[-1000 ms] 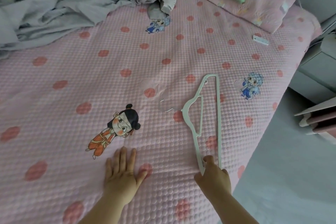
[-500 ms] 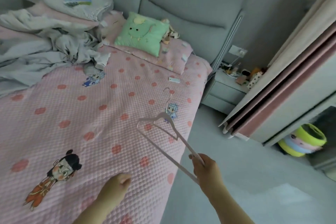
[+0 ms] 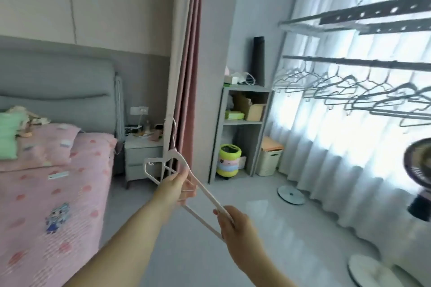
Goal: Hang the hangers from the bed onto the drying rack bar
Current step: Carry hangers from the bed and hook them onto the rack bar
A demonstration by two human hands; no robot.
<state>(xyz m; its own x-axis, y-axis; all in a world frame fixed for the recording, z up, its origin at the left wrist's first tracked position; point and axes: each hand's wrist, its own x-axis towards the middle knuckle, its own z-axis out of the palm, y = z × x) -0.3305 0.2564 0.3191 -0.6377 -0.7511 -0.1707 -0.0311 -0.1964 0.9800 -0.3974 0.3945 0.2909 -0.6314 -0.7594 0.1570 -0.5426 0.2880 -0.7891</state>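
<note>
- Hanger of white plastic, held up in mid-air by both hands, clear of the bed and well short of the drying rack bar. Its wire hook points upward, tilted a little.
- Left hand holds the hanger near its neck — thumb on top of the sloping shoulder, fingers curled underneath round the thin inner bars.
- Right hand grips the hanger's lower end. Its fingers are wrapped round the corner where shoulder and bottom bar meet, and the thumb is pressed against the shoulder bar.
- Bed lies to the left under a pink quilted cover with red dots and a cartoon figure. A green pillow sits by the grey headboard.
- Drying rack bar runs across the upper right, in front of the sheer white curtain — a row of grey hangers hangs from it.
- Between bed and rack stand a pale nightstand, a pink drape and a grey shelf unit. A white basket is just beside the shelf unit.
</note>
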